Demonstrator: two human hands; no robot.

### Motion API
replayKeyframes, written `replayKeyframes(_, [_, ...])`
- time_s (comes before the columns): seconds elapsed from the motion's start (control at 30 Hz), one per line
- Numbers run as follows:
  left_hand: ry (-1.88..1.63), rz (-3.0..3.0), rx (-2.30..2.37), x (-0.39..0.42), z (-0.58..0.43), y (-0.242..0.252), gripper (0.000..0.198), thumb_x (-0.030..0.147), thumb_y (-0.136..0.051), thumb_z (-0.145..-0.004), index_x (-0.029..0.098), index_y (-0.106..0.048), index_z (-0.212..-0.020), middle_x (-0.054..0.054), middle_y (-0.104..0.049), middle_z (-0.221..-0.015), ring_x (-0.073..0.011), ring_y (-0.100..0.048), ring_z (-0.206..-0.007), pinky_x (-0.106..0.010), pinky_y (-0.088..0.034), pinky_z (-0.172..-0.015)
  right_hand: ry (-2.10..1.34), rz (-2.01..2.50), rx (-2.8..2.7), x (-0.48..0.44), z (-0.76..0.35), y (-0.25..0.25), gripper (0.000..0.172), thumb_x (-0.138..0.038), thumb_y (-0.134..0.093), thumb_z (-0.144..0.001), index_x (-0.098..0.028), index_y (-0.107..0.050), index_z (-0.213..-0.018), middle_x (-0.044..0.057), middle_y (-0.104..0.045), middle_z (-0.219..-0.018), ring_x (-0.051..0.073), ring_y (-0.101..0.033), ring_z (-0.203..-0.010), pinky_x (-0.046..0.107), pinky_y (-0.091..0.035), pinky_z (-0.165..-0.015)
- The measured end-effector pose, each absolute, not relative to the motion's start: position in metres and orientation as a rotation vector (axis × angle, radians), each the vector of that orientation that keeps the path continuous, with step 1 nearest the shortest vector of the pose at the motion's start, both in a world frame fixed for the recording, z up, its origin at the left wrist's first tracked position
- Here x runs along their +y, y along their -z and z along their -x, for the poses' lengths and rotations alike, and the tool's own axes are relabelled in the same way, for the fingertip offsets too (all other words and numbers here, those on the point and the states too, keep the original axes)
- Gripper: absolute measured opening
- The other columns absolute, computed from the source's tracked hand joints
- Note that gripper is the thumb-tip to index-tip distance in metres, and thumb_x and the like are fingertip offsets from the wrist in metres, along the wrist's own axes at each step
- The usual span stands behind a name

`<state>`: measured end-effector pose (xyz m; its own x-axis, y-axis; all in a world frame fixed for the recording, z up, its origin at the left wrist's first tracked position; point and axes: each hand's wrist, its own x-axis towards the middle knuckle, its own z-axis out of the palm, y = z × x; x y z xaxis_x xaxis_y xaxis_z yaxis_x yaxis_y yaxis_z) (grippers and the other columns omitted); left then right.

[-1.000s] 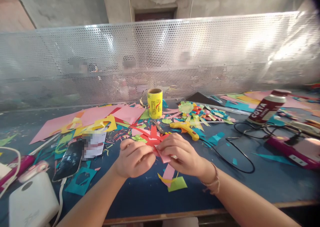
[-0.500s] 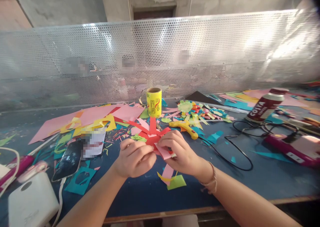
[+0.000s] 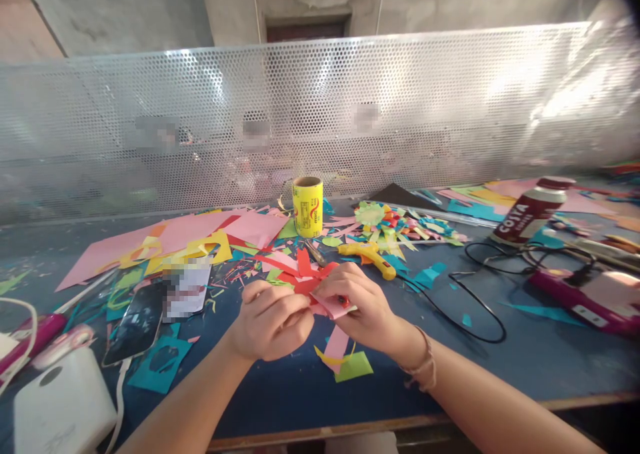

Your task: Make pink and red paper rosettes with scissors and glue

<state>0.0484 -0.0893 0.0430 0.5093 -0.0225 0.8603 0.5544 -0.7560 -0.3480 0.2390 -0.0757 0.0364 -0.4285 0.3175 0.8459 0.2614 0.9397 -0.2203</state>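
My left hand (image 3: 270, 322) and my right hand (image 3: 361, 304) are close together over the front middle of the table. Between them is a red paper piece (image 3: 303, 285) with several strips spreading outward. My right fingers are closed on it, along with a folded pink paper strip (image 3: 331, 307); a small red bit shows by the fingertips. The left fingers are curled, their tips at the red paper's near edge, partly hidden. Below the hands lie a loose pink strip (image 3: 337, 341) and a green paper scrap (image 3: 354, 367).
A yellow tape roll (image 3: 308, 207) stands beyond the hands. A yellow glue gun (image 3: 367, 257) lies right, its black cord looping toward a purple power strip (image 3: 565, 299). A Costa bottle (image 3: 533, 212) leans at right. A phone (image 3: 136, 324) and white power bank (image 3: 65, 404) are left.
The red paper has tilted and shifted slightly between my hands, its upright strip now lower. The pink strip in my right hand has turned, showing a small red bit. Both hands stay nearly in place.
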Motion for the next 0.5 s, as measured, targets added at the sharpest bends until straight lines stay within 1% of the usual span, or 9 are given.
replayKeyframes(0.2, [1.266,2.156,-0.499,-0.087,-0.048,-0.048,0.014,0.007,-0.058,-0.076,0.021,-0.060,-0.075,0.003,-0.068,-0.075,-0.0108,-0.059,-0.072,-0.029,-0.035,-0.071,-0.049,0.505,-1.992,-0.077,-0.238,-0.041,0.027,-0.005,-0.053,-0.076,-0.022,-0.051,-0.097,0.003,-0.061,-0.083,0.016,-0.056,-0.078,0.031,-0.046,-0.070])
replayKeyframes(0.37, [1.291,2.201,-0.525,-0.082,-0.047,-0.047,0.012,0.011,-0.058,-0.079,0.022,-0.061,-0.081,0.002,-0.068,-0.077,-0.0110,-0.059,-0.074,-0.029,-0.035,-0.072,-0.080,0.555,-1.986,-0.071,-0.237,-0.038,0.023,-0.005,-0.051,-0.075,-0.022,-0.052,-0.090,0.001,-0.061,-0.078,0.015,-0.055,-0.073,0.031,-0.046,-0.069])
replayKeyframes(0.43, [1.306,2.213,-0.579,-0.081,-0.046,-0.047,0.012,0.010,-0.058,-0.078,0.022,-0.060,-0.081,0.002,-0.068,-0.078,-0.0113,-0.059,-0.076,-0.029,-0.036,-0.074,-0.111,0.608,-2.001,-0.067,-0.238,-0.041,0.022,-0.009,-0.054,-0.076,-0.022,-0.053,-0.093,0.002,-0.061,-0.084,0.016,-0.056,-0.078,0.032,-0.047,-0.071])
replayKeyframes(0.5, [1.402,2.204,-0.655,-0.080,-0.046,-0.050,0.012,0.009,-0.060,-0.077,0.022,-0.058,-0.078,0.002,-0.067,-0.076,-0.0113,-0.059,-0.074,-0.030,-0.037,-0.075,-0.114,0.655,-1.980,-0.069,-0.241,-0.052,0.029,-0.018,-0.061,-0.075,-0.022,-0.053,-0.102,0.006,-0.059,-0.096,0.020,-0.055,-0.091,0.035,-0.048,-0.076])
